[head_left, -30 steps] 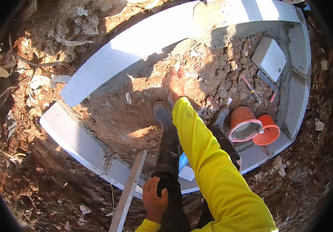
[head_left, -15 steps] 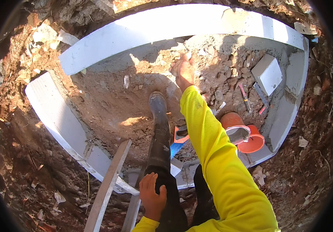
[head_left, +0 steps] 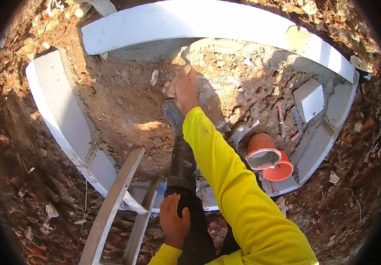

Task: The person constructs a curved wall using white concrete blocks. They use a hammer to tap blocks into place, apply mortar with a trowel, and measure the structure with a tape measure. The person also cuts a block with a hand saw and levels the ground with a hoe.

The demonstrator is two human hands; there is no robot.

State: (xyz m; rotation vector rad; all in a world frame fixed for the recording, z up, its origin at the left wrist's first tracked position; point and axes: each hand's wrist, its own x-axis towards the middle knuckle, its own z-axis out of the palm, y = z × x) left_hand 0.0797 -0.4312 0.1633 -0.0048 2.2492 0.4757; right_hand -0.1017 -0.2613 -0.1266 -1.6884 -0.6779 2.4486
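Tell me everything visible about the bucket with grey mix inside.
The bucket is orange-red, plastic-looking, with a pale rim. Its open mouth, facing the camera, shows grey mix. It sits on the ground, right of the yellow sleeve, its rim overlapping a second orange container in view; whether they touch is unclear. The left hand and right hand are away from it.

In the walled plot (head_left: pixel 120 106), the right hand (head_left: pixel 183 90) covers most of a held object (head_left: pixel 187 69), and its type cannot be determined. Toward the near edge, the left leg (head_left: pixel 182 165) hides most of a blue item (head_left: pixel 161 188); farther right along this edge, the front bucket (head_left: pixel 260 142) partly covers the orange bucket (head_left: pixel 282 172) behind it, and the right sleeve (head_left: pixel 239 181) conceals part of the right boot (head_left: pixel 237 134). The lower picture edge cuts off the metal frame (head_left: pixel 110 207) and the left sleeve (head_left: pixel 166 255).
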